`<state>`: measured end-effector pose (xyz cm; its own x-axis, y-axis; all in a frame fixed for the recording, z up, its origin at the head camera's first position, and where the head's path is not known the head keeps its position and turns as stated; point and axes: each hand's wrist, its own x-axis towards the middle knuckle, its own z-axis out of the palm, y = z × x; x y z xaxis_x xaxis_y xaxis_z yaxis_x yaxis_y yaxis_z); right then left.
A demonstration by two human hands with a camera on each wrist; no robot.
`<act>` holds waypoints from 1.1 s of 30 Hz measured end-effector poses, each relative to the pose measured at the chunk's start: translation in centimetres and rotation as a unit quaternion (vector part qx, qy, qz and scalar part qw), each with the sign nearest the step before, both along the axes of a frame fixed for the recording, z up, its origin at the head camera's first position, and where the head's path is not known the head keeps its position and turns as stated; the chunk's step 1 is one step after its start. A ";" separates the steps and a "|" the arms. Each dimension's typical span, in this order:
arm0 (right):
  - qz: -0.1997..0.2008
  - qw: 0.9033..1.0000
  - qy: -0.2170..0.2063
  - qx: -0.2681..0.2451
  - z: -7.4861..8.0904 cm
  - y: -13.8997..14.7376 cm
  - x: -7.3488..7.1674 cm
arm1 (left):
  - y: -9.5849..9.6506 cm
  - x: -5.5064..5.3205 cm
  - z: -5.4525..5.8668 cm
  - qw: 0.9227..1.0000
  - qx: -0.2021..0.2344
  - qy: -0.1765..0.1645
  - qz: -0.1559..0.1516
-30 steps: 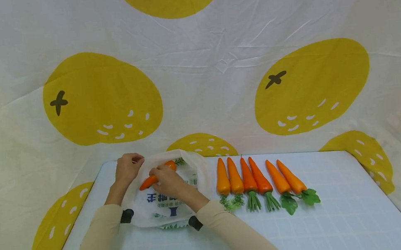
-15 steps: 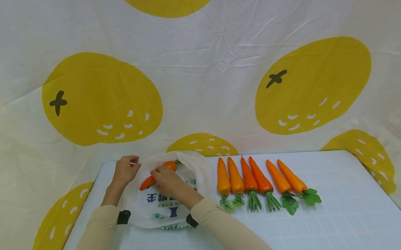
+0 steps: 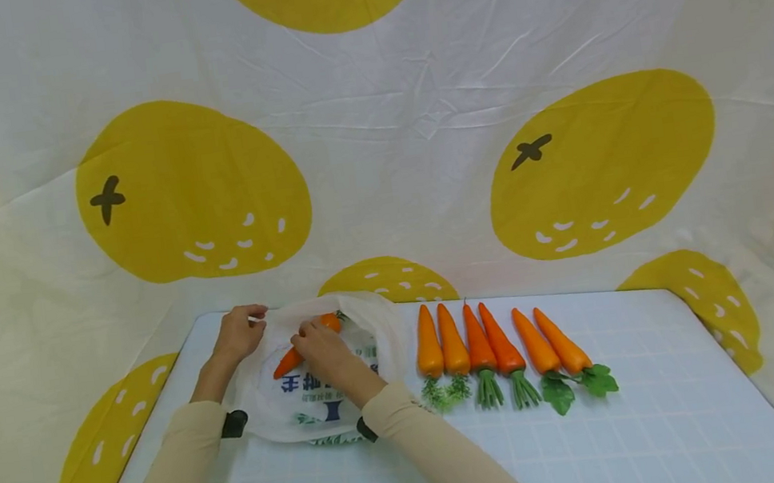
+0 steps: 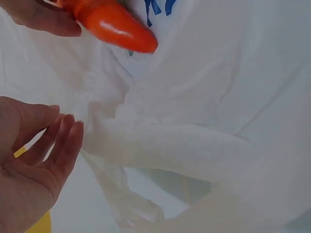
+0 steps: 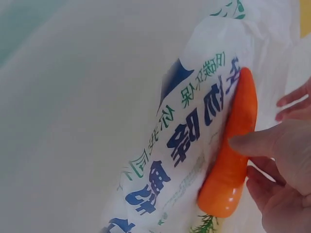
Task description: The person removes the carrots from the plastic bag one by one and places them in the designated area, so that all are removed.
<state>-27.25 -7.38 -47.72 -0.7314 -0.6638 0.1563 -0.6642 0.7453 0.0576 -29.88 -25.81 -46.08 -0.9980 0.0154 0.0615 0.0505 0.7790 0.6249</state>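
In the head view, an opened white plastic bag with blue and green print lies at the table's left. My right hand reaches into its mouth and grips an orange carrot by the middle. From the right wrist view, the thumb presses one side of that carrot and the fingers lie against the other; its green top points away from the tip. At the bag's far left rim, my left hand pinches the film between thumb and fingertips. The left wrist view shows those fingertips against thin, crumpled plastic.
Right of the bag, several carrots lie in a row, green tops toward me: orange ones, redder ones and leafy ones. They rest on a pale blue checked table. A white cloth with yellow fruit prints hangs behind.
My left hand has shifted slightly left and toward me with the bag's rim. The carrot in my right hand has tilted more steeply, its tip moving a little nearer me.
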 end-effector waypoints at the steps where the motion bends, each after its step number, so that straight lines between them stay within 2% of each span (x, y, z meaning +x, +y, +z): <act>1: -0.001 1.000 0.003 0.003 0.0 0.0 0.0 | 0.0 0.0 0.0 1.000 0.000 -0.001 0.000; 6: -0.008 1.000 0.010 0.028 0.0 0.1 0.2 | 0.3 0.2 0.0 1.000 -0.001 -0.010 0.002; 13: -0.009 0.999 -0.004 0.049 -0.1 0.4 0.4 | 0.4 0.5 0.0 1.000 -0.005 -0.016 0.001; 22: 0.027 0.998 -0.060 -0.013 0.5 1.6 0.5 | -0.1 0.6 -0.3 1.000 -0.010 -0.017 -0.010; 29: 0.058 0.989 -0.110 -0.078 1.7 3.2 0.9 | 0.0 1.2 -0.1 1.000 -0.007 0.000 -0.010; 33: 0.070 0.983 -0.133 -0.104 2.3 3.9 1.3 | 0.1 1.8 0.2 1.000 -0.020 0.020 0.010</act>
